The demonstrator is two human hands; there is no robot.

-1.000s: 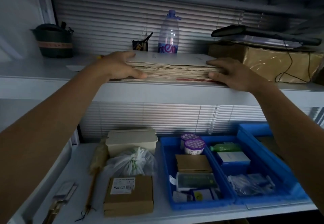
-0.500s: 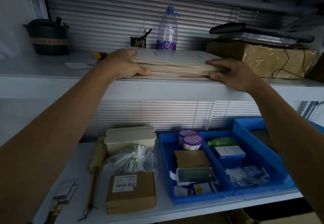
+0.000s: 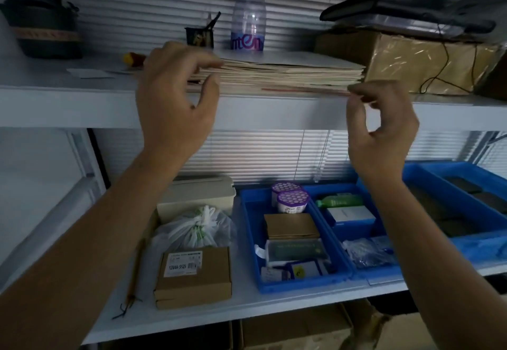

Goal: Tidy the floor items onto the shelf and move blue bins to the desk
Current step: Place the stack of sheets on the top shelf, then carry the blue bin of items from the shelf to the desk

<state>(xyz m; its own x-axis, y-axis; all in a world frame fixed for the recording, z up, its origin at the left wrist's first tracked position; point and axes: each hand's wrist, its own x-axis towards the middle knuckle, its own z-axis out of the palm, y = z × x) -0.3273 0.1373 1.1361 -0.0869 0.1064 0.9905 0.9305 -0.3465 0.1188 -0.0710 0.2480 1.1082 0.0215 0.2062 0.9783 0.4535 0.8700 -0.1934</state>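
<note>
A stack of tan flat cardboard sheets (image 3: pixel 282 75) lies on the upper white shelf (image 3: pixel 68 94). My left hand (image 3: pixel 175 102) hovers at the stack's left front corner, fingers loosely curled and apart, holding nothing. My right hand (image 3: pixel 381 127) is just below the stack's right front corner, fingers bent, thumb and forefinger close together, holding nothing. On the lower shelf stand three blue bins: the left bin (image 3: pixel 251 240) with purple-lidded jars and small boxes, the middle bin (image 3: pixel 354 226) with a green bottle and a white box, and the right bin (image 3: pixel 452 193).
On the upper shelf stand a clear bottle (image 3: pixel 249 17), a pen cup (image 3: pixel 199 35), a dark pot (image 3: pixel 44 28) and a taped brown box (image 3: pixel 428 64) with a cable. The lower shelf holds a cream box (image 3: pixel 203 193), a plastic bag (image 3: pixel 197 229) and a labelled carton (image 3: pixel 194 275).
Both hands have let go of the cardboard stack and drawn back toward me, fingers curling. The stack stays on the upper shelf.
</note>
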